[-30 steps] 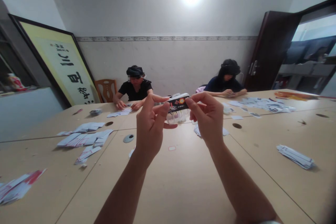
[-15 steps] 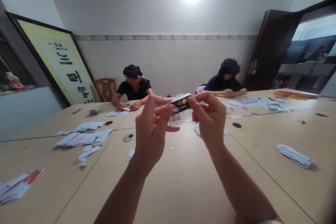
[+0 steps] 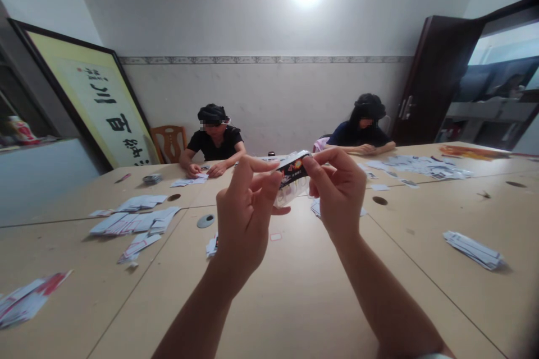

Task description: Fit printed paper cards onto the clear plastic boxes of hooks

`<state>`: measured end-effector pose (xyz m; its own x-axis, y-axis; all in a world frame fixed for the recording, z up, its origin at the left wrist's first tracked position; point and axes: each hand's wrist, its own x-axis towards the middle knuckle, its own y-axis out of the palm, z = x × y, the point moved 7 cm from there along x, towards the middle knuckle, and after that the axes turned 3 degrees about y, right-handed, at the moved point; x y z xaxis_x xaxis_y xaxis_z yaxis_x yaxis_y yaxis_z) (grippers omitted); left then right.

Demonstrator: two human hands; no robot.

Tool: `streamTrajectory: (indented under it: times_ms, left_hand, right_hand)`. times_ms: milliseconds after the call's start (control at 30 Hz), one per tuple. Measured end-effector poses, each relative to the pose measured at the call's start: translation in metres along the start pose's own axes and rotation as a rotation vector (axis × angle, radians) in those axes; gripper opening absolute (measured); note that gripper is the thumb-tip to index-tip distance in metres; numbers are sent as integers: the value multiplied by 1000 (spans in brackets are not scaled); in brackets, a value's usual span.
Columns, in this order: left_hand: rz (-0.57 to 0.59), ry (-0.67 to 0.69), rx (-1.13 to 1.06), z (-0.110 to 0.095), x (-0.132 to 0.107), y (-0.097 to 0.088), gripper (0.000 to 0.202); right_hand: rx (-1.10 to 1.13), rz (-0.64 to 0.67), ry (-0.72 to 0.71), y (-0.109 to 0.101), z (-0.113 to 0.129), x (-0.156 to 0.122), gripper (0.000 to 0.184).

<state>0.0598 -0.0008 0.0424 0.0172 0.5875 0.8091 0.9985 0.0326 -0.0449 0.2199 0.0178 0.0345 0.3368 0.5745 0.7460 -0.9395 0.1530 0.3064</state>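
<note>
Between my hands, above the table, is a small clear plastic package [image 3: 290, 193] with a black printed label [image 3: 293, 173] along its upper side. My left hand [image 3: 247, 207] pinches its left end between thumb and fingers. At the right end, the thumb and fingers of my right hand [image 3: 339, 190] are closed on the label's edge. The package tilts slightly, its right end higher. Pale shapes show through the clear part, too blurred to name. On the table below lies a small red-bordered sticker [image 3: 275, 237].
Two people [image 3: 214, 137] [image 3: 362, 126] sit across the table [image 3: 295, 303], handling small items. Paper stacks [image 3: 137, 221] lie at left, a folded bundle [image 3: 475, 249] at right, and scattered papers [image 3: 421, 167] at far right. Round cable holes [image 3: 206, 220] [image 3: 379, 201] pierce the tabletop.
Both hands and the package have shifted slightly to the right. The label has turned a little and looks more bent at its right end. Both hands keep their hold.
</note>
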Motion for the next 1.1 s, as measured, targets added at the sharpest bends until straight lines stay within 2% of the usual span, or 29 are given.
streamTrajectory:
  times_ms: [333, 533, 800, 967, 1100]
  left_hand:
    - [-8, 42, 7, -3, -1, 1, 12]
    - [-4, 40, 11, -2, -1, 0, 13]
    - [-67, -83, 22, -7, -1, 1, 21]
    - [-72, -89, 29, -7, -1, 1, 23]
    - [-29, -78, 4, -3, 2, -1, 21]
  right_hand:
    - [1, -10, -20, 2, 2, -1, 23]
    - [16, -24, 17, 2, -2, -1, 24]
    - [55, -12, 55, 3, -4, 0, 27]
    - [66, -25, 72, 3, -5, 0, 28]
    - [148, 9, 90, 4, -8, 3, 31]
